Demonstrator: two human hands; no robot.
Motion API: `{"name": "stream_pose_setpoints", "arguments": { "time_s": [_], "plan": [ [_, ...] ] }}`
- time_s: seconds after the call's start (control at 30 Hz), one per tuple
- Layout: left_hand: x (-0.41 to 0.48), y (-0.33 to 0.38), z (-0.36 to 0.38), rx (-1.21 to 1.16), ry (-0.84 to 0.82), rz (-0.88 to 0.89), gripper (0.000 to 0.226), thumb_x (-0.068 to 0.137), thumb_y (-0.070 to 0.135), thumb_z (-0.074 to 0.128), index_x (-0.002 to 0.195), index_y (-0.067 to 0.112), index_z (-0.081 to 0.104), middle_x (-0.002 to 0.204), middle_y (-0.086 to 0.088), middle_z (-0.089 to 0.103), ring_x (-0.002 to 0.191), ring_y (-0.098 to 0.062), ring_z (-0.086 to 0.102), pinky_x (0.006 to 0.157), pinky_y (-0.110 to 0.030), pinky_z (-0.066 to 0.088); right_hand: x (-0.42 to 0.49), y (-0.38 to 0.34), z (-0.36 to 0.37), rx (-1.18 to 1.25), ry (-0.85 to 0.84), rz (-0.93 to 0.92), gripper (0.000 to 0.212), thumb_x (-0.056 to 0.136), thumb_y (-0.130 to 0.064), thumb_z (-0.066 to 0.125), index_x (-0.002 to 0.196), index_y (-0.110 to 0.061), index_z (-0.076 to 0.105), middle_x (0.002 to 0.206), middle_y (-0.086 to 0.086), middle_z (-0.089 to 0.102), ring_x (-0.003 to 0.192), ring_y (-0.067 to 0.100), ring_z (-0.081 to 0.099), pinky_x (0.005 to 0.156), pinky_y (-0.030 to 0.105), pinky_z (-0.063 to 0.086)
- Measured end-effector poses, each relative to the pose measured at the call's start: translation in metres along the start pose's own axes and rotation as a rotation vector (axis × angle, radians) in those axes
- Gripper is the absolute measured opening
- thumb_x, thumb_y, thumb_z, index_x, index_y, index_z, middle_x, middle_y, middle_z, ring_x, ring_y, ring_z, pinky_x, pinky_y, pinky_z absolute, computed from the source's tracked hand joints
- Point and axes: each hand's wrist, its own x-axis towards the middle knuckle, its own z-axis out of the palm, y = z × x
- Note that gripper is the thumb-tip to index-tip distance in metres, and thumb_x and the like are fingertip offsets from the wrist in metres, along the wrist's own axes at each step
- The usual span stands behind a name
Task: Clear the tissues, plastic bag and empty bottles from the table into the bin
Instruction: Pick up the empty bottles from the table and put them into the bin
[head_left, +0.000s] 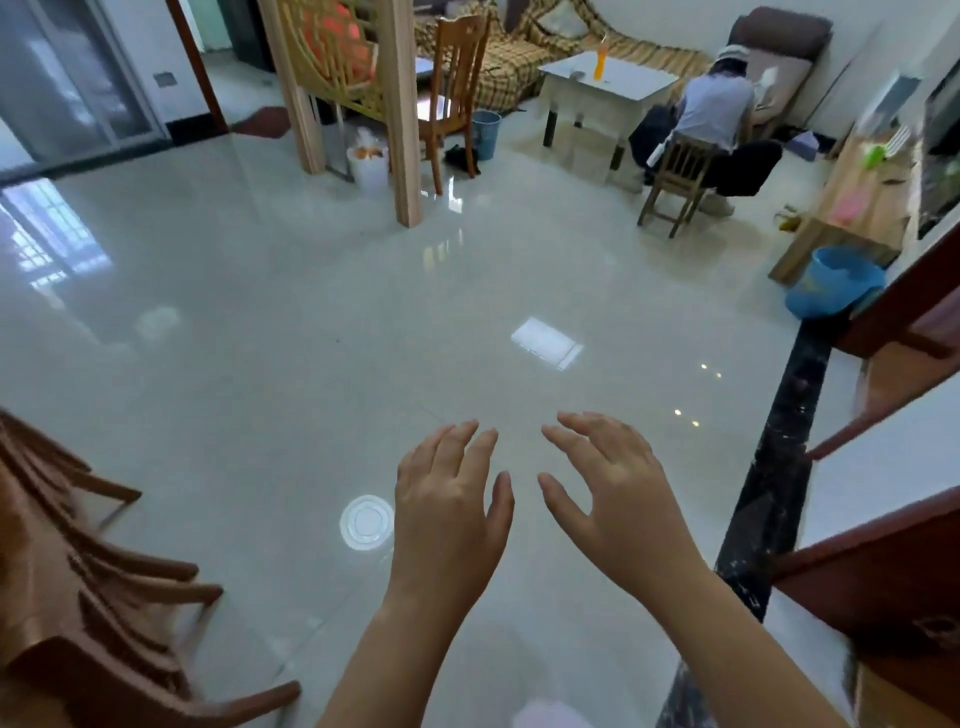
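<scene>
My left hand (447, 499) and my right hand (608, 488) are held out side by side over the glossy tiled floor, palms down, fingers spread, holding nothing. Far across the room stands a white low table (613, 88) with an orange bottle (601, 61) upright on it. A white bin (368, 163) with orange scraps inside sits by a wooden post, and a blue bin (485, 132) stands beside a wooden chair. I cannot make out any tissues or plastic bag from here.
A person sits on a small wooden chair (678, 179) at the white table. Stacked wooden chairs (93, 597) crowd the lower left. A blue basin (834, 280) lies at the right by a wooden bench (857, 208). A dark doorway threshold (779, 467) runs along the right.
</scene>
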Motion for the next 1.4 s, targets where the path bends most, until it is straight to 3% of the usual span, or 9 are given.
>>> {"name": "stream_pose_setpoints", "arguments": {
  "time_s": [0.5, 0.7, 1.03, 1.13, 1.4],
  "plan": [
    [0.238, -0.088, 0.056, 0.230, 0.155, -0.180, 0.040, 0.081, 0.029, 0.044, 0.106, 0.006, 0.065, 0.105, -0.012, 0.068, 0.100, -0.030, 0.062, 0.090, -0.043, 0.044, 0.282, 0.062, 0.105, 0.193, -0.046, -0.233, 0.042, 0.081, -0.035, 0.045, 0.108, -0.008, 0.063, 0.105, 0.011, 0.066, 0.102, 0.029, 0.059, 0.090, 0.042, 0.043],
    [0.268, -0.150, 0.056, 0.326, 0.149, -0.358, 0.041, 0.083, 0.030, 0.042, 0.109, 0.007, 0.063, 0.109, -0.011, 0.067, 0.104, -0.029, 0.061, 0.092, -0.043, 0.042, 0.366, 0.040, 0.149, 0.274, -0.090, -0.348, 0.042, 0.081, -0.034, 0.044, 0.108, -0.008, 0.063, 0.106, 0.011, 0.066, 0.102, 0.029, 0.059, 0.090, 0.037, 0.038],
    [0.335, -0.305, 0.031, 0.414, 0.201, -0.533, 0.038, 0.084, 0.029, 0.043, 0.109, 0.007, 0.063, 0.112, -0.012, 0.065, 0.106, -0.029, 0.060, 0.092, -0.048, 0.043, 0.499, -0.053, 0.263, 0.332, -0.185, -0.524, 0.039, 0.080, -0.032, 0.046, 0.104, -0.007, 0.064, 0.102, 0.012, 0.066, 0.096, 0.030, 0.061, 0.086, 0.043, 0.045],
    [0.363, -0.363, 0.010, 0.420, 0.228, -0.576, 0.036, 0.084, 0.027, 0.048, 0.109, 0.007, 0.063, 0.112, -0.013, 0.065, 0.105, -0.030, 0.060, 0.091, -0.049, 0.045, 0.550, -0.099, 0.298, 0.339, -0.202, -0.572, 0.039, 0.080, -0.032, 0.046, 0.102, -0.006, 0.065, 0.101, 0.013, 0.066, 0.096, 0.031, 0.061, 0.085, 0.044, 0.046],
    [0.413, -0.500, -0.066, 0.496, 0.324, -0.683, 0.042, 0.084, 0.031, 0.039, 0.109, 0.006, 0.063, 0.111, -0.013, 0.065, 0.105, -0.031, 0.059, 0.089, -0.051, 0.046, 0.656, -0.241, 0.373, 0.449, -0.210, -0.707, 0.037, 0.081, -0.031, 0.047, 0.102, -0.006, 0.065, 0.103, 0.012, 0.066, 0.097, 0.029, 0.060, 0.087, 0.036, 0.041]
  ]
}}
